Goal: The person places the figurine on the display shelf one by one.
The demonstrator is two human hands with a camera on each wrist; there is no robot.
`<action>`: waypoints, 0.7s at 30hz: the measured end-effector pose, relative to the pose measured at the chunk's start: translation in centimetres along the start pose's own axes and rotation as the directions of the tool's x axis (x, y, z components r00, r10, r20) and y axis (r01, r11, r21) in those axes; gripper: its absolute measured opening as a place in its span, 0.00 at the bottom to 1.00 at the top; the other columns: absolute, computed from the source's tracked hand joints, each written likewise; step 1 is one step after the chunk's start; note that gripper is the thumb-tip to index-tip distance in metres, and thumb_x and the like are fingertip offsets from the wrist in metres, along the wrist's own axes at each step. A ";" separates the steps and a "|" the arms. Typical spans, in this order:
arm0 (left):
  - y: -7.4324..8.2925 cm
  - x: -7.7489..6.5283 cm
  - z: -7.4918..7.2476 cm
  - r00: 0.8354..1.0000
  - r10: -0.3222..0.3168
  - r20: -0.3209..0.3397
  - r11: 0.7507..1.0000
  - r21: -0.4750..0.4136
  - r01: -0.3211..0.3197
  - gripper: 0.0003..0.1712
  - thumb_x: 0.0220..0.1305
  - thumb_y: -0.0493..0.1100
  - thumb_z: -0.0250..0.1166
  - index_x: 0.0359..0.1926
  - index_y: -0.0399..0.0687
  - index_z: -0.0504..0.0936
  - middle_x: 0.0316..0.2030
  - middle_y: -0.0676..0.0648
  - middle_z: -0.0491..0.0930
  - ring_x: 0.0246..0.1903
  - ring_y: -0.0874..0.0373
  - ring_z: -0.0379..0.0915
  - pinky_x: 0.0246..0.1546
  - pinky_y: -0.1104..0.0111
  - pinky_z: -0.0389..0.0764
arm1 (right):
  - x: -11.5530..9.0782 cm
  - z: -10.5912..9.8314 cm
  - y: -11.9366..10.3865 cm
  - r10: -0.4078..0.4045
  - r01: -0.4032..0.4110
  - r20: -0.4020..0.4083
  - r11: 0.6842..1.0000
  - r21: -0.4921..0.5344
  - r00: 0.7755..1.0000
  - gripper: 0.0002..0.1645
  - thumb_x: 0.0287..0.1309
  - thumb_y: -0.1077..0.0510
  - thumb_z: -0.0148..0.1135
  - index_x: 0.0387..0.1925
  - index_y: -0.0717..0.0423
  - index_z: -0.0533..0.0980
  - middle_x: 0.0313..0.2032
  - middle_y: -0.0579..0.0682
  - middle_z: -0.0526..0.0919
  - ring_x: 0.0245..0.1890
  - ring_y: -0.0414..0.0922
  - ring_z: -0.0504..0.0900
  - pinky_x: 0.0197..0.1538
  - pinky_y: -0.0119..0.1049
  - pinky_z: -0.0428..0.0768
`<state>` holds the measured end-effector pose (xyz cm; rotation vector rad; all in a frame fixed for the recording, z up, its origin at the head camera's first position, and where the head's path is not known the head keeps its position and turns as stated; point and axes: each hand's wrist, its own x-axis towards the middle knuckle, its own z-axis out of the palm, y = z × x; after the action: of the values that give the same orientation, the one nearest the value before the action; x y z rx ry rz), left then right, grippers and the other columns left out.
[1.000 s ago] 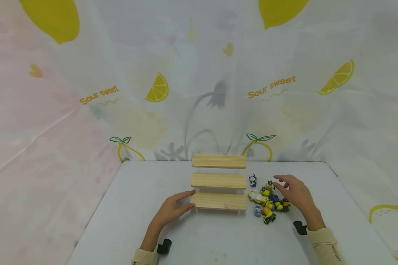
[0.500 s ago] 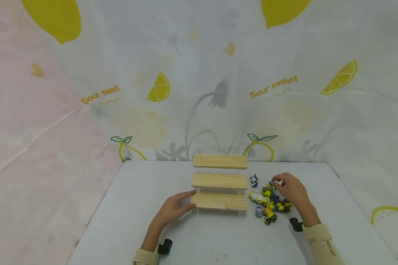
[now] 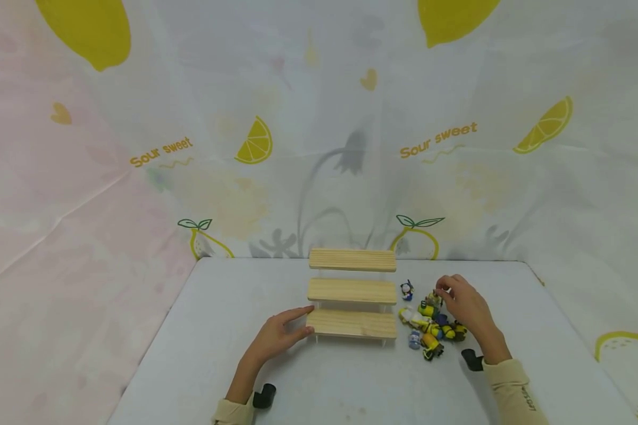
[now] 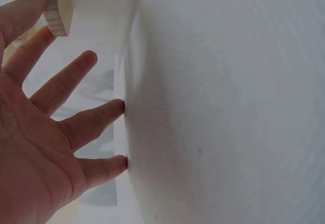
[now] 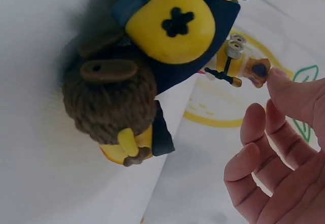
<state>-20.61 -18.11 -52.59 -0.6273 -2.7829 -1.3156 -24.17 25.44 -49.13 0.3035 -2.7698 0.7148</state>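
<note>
One little yellow toy (image 5: 236,64) is in the right hand (image 3: 464,302), with the thumb and fingers pinching its brown end. Just on the near side of that pinch lies a pile of toys (image 3: 430,330), mostly yellow. A toy with bumpy brown hair (image 5: 109,94) lies near that hand too. A small blue and white toy (image 3: 407,290) is left of the pinch, a bit apart. Farther left is a wooden stand (image 3: 352,323) with three steps. The left hand (image 3: 276,335) has spread fingers, with its thumb touching the lowest step's left end.
</note>
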 end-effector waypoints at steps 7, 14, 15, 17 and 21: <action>-0.1 0.0 0.1 1.000 0.014 -0.009 1.000 0.002 -0.014 0.31 0.56 0.61 0.64 0.59 0.59 0.75 0.56 0.60 0.73 0.59 0.57 0.66 0.58 0.54 0.66 | -0.2 -0.7 -0.6 -0.026 0.026 -0.041 1.000 -0.003 0.999 0.03 0.59 0.60 0.61 0.34 0.53 0.75 0.31 0.48 0.72 0.27 0.43 0.69 0.24 0.34 0.67; -0.5 0.0 0.3 0.999 0.030 -0.011 1.000 0.001 -0.030 0.30 0.57 0.61 0.63 0.60 0.61 0.74 0.57 0.60 0.72 0.59 0.56 0.66 0.57 0.54 0.67 | -0.7 -1.8 -2.2 -0.073 0.075 -0.047 0.997 0.034 0.996 0.03 0.61 0.58 0.60 0.35 0.53 0.75 0.29 0.46 0.70 0.27 0.42 0.68 0.24 0.34 0.67; -0.6 0.0 0.3 0.999 0.032 -0.010 0.999 0.004 -0.032 0.31 0.57 0.61 0.63 0.61 0.61 0.73 0.57 0.60 0.72 0.59 0.56 0.66 0.57 0.54 0.67 | -0.8 -2.0 -2.5 -0.077 0.079 -0.044 0.996 0.038 0.996 0.04 0.61 0.57 0.59 0.35 0.53 0.75 0.29 0.46 0.70 0.27 0.42 0.67 0.24 0.34 0.66; -0.6 0.0 0.3 1.000 0.028 -0.011 1.000 0.003 -0.028 0.31 0.56 0.62 0.63 0.61 0.62 0.74 0.57 0.60 0.72 0.59 0.55 0.66 0.57 0.54 0.67 | -1.0 -2.3 -3.2 -0.087 0.089 -0.037 0.995 0.043 0.996 0.04 0.62 0.56 0.59 0.36 0.53 0.75 0.28 0.45 0.69 0.26 0.41 0.67 0.24 0.34 0.66; -0.5 0.1 0.3 1.000 0.007 -0.012 1.000 -0.003 -0.007 0.32 0.55 0.63 0.63 0.60 0.63 0.74 0.56 0.61 0.72 0.59 0.56 0.65 0.57 0.54 0.66 | -1.4 -2.8 -4.5 -0.104 0.105 -0.034 0.994 0.042 0.994 0.02 0.61 0.57 0.59 0.35 0.51 0.75 0.27 0.43 0.67 0.26 0.40 0.65 0.24 0.32 0.65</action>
<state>-20.83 -18.13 -53.17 -0.6264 -2.7679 -1.3181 -21.12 23.16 -45.16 0.4388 -2.6887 0.7478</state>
